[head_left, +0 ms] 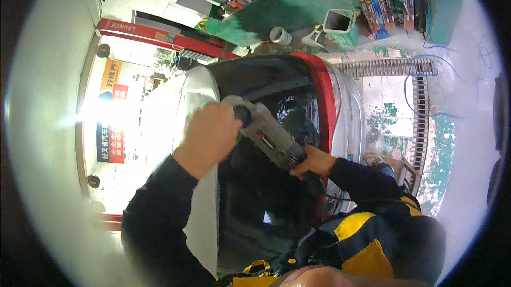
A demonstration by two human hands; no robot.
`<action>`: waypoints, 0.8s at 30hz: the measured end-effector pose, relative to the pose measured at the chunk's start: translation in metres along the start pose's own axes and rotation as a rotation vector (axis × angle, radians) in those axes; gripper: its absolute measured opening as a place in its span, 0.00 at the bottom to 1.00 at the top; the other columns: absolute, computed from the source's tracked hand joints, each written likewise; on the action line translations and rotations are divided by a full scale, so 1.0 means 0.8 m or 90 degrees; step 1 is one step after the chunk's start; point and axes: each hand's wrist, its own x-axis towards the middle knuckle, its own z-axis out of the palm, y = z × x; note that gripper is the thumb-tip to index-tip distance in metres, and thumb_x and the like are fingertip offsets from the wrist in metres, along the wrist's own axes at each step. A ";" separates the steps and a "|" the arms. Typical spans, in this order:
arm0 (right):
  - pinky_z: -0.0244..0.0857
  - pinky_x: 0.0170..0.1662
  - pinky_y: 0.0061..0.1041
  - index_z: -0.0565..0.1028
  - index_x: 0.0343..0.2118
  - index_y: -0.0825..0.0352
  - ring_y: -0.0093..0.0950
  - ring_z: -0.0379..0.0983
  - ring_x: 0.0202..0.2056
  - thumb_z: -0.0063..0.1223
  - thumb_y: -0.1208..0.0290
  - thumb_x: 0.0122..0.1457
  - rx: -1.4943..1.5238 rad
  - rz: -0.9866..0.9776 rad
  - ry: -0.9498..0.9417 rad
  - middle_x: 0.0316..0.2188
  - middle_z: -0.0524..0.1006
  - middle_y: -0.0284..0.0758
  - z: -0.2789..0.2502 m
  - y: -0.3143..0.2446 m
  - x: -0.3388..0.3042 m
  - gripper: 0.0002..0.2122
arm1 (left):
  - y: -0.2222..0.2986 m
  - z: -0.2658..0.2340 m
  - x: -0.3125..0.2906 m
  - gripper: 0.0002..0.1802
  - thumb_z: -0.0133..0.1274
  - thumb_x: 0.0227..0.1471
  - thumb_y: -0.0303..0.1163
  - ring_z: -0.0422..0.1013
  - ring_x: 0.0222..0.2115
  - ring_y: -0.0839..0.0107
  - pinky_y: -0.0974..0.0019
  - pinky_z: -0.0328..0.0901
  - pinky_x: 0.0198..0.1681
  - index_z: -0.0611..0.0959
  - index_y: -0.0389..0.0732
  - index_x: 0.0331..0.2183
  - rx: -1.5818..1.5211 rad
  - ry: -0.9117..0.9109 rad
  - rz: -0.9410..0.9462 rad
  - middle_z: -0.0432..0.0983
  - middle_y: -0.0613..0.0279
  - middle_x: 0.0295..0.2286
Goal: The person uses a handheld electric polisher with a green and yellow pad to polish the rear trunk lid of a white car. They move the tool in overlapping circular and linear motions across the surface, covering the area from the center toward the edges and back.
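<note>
Both my hands grip a grey corded polisher [274,138] held slantwise above a light-coloured car. My left hand [209,138] is wrapped round the black front handle, near the tool's head. At the rear end, my right hand [318,161] closes on the black grip, and a dark cord trails off below it. Under the tool lies the car's dark rear window [255,196], with the pale roof [199,82] to its left and a red strip [323,95] to its right. Whether the polisher touches the car is hidden.
A red lift beam [159,37] stands beyond the car at the far left. At the back are a green bin [339,27], a white bucket [280,36] and stacked boxes [380,7]. A floor grate [420,106] and blue hose [407,93] lie to the right.
</note>
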 end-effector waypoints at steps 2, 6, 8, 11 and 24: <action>0.76 0.44 0.32 0.80 0.51 0.71 0.29 0.82 0.34 0.77 0.69 0.57 -0.051 0.021 0.018 0.37 0.85 0.39 -0.004 0.011 -0.007 0.22 | 0.005 0.014 -0.012 0.20 0.61 0.65 0.43 0.81 0.40 0.43 0.44 0.75 0.45 0.81 0.35 0.46 -0.017 -0.022 0.045 0.82 0.44 0.39; 0.76 0.48 0.32 0.81 0.52 0.72 0.29 0.83 0.38 0.77 0.64 0.57 -0.070 0.019 0.017 0.39 0.87 0.40 -0.028 0.025 -0.001 0.23 | 0.001 0.031 -0.006 0.21 0.63 0.65 0.43 0.81 0.38 0.47 0.48 0.75 0.41 0.81 0.35 0.46 -0.029 -0.047 0.044 0.81 0.46 0.37; 0.75 0.50 0.32 0.81 0.53 0.72 0.30 0.83 0.41 0.78 0.63 0.57 -0.087 0.036 -0.002 0.42 0.87 0.41 -0.037 0.021 0.012 0.25 | -0.006 0.033 0.004 0.19 0.63 0.65 0.42 0.82 0.35 0.49 0.50 0.76 0.37 0.82 0.34 0.43 -0.023 -0.006 0.083 0.81 0.46 0.35; 0.75 0.53 0.34 0.81 0.55 0.73 0.31 0.83 0.45 0.78 0.61 0.57 -0.110 0.035 0.007 0.45 0.87 0.41 -0.045 -0.006 0.037 0.28 | -0.022 0.027 0.023 0.16 0.63 0.64 0.39 0.83 0.29 0.51 0.54 0.78 0.31 0.84 0.33 0.38 -0.005 0.071 0.129 0.81 0.45 0.32; 0.77 0.47 0.34 0.83 0.45 0.72 0.31 0.83 0.34 0.73 0.67 0.58 -0.066 0.058 -0.056 0.35 0.86 0.39 -0.168 -0.169 0.205 0.16 | -0.130 -0.027 0.242 0.20 0.63 0.65 0.43 0.84 0.33 0.51 0.49 0.77 0.43 0.89 0.32 0.39 0.005 0.007 -0.023 0.85 0.44 0.30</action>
